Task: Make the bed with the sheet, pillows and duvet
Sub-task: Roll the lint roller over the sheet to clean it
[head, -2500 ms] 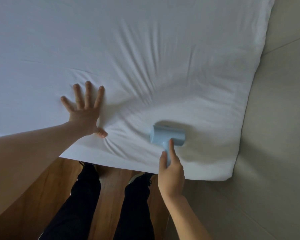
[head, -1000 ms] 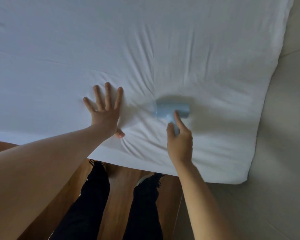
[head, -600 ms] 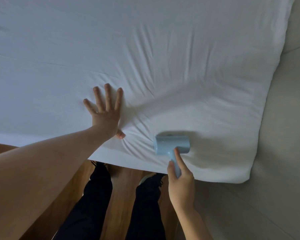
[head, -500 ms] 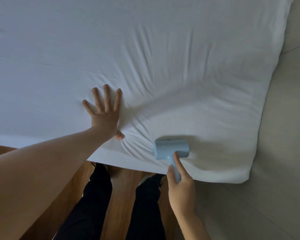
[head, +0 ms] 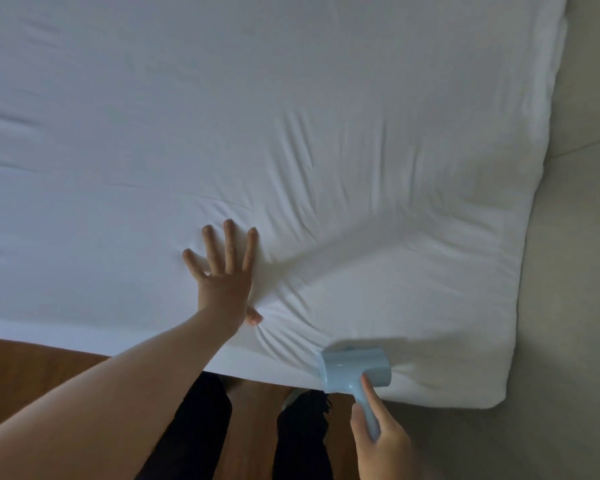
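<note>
The picture is dim and a little bluish, with soft light that seems to come from the upper right of the frame. The creases of the sheet (head: 291,140) carry gentle shadows near the centre. Straight edges bend at the frame borders, and fine detail is slightly soft everywhere.

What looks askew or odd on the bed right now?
The sheet is bunched into creases fanning out beside the flat left hand toward the near corner. The right hand holds a pale blue roller at the near edge. Nothing looks torn or spilled.
</note>
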{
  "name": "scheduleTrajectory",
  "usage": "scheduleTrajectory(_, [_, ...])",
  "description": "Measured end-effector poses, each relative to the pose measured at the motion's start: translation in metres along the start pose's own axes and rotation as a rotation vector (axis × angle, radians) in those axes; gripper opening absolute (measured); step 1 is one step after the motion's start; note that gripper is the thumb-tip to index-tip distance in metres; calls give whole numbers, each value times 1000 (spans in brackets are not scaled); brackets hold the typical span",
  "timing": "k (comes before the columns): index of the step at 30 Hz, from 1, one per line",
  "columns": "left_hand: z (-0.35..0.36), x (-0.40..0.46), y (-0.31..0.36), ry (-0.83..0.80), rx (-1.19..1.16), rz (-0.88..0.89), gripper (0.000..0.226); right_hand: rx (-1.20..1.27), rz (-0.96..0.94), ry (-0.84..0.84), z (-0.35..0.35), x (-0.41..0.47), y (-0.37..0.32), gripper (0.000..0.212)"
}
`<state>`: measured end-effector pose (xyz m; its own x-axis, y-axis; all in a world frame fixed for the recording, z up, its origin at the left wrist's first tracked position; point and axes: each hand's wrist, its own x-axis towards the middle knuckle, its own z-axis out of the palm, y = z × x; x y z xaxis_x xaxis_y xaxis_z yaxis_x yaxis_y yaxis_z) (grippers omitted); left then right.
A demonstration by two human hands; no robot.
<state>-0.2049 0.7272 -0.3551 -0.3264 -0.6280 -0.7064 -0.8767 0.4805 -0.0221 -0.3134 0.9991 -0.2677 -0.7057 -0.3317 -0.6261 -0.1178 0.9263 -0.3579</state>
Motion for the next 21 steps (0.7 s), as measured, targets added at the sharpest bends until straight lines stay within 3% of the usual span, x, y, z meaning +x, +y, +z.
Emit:
scheduleTrajectory(5, [-3, -9, -2, -44, -11, 10, 147, -57, 89, -66, -17, 0, -46, 42])
scheduleTrajectory(10, [10, -28, -22, -32, 32, 87, 130, 61, 44, 7, -11, 2, -90, 42])
scheduleTrajectory(14, [12, -32, -57, 30, 96, 211, 141, 160, 32, 11, 5, 8, -120, 41])
scheduleTrajectory(21, [8, -21, -61, -48, 63, 254, 170, 234, 20, -2, 14, 40, -165, 45])
